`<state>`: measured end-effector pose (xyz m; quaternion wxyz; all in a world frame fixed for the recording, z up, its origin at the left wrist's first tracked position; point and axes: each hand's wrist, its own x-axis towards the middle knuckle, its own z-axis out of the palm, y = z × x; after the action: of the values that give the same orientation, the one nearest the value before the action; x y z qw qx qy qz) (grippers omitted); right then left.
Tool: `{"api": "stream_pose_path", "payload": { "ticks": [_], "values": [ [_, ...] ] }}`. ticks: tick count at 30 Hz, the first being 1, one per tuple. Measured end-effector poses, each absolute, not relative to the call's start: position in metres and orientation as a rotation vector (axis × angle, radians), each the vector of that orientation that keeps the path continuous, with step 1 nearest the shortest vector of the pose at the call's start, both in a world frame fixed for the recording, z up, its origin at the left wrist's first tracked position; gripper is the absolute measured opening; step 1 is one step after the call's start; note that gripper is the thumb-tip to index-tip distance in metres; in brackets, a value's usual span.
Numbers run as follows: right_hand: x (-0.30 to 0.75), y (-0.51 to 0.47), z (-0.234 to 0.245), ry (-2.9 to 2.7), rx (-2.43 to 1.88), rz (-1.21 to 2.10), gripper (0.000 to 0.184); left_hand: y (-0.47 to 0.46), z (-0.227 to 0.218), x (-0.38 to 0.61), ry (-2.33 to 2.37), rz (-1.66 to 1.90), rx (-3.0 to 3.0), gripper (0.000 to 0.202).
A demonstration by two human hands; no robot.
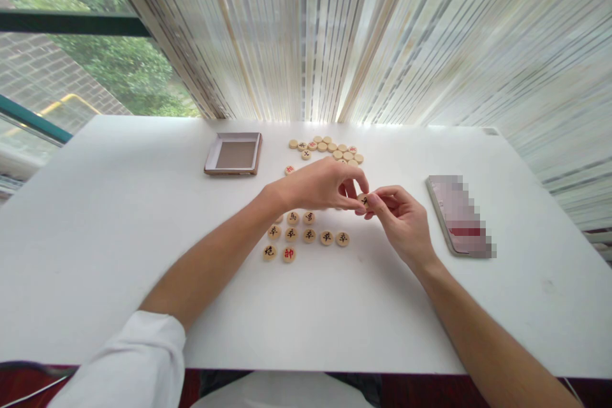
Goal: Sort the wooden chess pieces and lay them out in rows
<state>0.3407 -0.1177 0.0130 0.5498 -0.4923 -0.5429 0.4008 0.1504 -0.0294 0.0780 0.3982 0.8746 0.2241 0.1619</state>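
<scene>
Above the table, my right hand [404,220] pinches a round wooden Chinese chess piece [364,201] with a black character. My left hand [329,185] reaches across to the same piece, its thumb and curved fingers closed at the piece's left edge. Below the left wrist, several black-character pieces [309,235] lie face up in rows. A red-character piece [289,254] lies beside a black one [269,252] at the near end. My left hand and forearm hide part of the pieces in the middle.
A loose cluster of pieces [332,147], mostly face down, lies farther back. To the left stands an open shallow box [259,156]. A phone [454,210], partly pixelated, lies on the right of the white table [143,229]. Striped curtains [306,32] hang behind the far edge.
</scene>
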Motion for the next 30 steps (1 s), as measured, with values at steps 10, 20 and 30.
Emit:
{"api": "stream_pose_path", "payload": {
  "ticks": [10,20,30],
  "values": [
    [0.34,-0.1186,0.0118,-1.307,-1.103,1.013,0.02,-0.0231,0.0758,0.1454,0.554,0.364,2.202,0.02],
    [0.3415,-0.117,0.011,-1.28,-1.141,0.985,0.022,-0.0221,0.0777,0.1425,0.527,0.385,2.193,0.023],
    [0.3423,-0.1151,0.0067,-1.25,-1.124,1.061,0.023,-0.0277,0.0763,0.1483,0.48,0.433,2.257,0.018]
  ]
}}
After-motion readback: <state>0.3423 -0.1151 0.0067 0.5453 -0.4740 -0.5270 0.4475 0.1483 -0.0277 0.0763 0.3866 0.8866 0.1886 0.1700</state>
